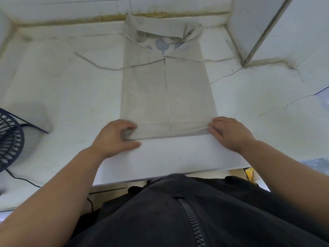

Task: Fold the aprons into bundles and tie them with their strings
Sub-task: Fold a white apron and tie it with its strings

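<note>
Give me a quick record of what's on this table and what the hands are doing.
Item: beige apron, sides folded to the middle, a long flat strip
Strings: untied, one trailing each side
Left hand: pinches near left corner
Right hand: pinches near right corner
Surface: white table
Nearby: dark fan, far left

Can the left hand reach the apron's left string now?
Probably yes: the thin beige string lies bare on the white counter, nothing between; the left hand must first release the folded beige apron.
</note>
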`<state>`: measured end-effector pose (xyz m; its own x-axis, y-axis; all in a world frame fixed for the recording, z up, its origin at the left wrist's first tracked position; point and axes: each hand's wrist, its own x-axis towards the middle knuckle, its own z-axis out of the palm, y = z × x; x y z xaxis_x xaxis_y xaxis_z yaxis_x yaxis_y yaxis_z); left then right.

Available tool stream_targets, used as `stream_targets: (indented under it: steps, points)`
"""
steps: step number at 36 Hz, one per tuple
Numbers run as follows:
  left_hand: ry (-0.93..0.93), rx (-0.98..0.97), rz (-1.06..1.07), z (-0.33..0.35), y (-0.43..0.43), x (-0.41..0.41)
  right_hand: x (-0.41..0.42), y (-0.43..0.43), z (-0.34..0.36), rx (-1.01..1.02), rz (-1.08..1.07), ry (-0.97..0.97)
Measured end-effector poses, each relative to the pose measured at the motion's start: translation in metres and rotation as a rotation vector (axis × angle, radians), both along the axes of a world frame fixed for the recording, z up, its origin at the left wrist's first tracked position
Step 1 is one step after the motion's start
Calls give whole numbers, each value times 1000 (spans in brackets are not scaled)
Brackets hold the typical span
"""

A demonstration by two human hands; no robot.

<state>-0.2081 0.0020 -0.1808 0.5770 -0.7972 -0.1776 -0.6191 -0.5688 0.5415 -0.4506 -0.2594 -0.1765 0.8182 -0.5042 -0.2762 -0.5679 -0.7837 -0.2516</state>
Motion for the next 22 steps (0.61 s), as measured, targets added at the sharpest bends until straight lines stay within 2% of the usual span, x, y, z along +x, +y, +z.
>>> stream_targets:
  steps: [5,8,12,17,22]
  points:
    - [-9,4,-36,2,-6,9,6,-8,12,102,-15,78]
    - [-25,-16,-46,3,-8,10,9,-11,13,86,-7,85]
    - [96,1,36,11,-14,9,16,-14,11,123,-50,44]
    - [366,9,164,17,-16,21,29,-20,17,304,-303,-8]
    - [408,-18,213,10,-18,38,38,-23,16,388,-431,-49]
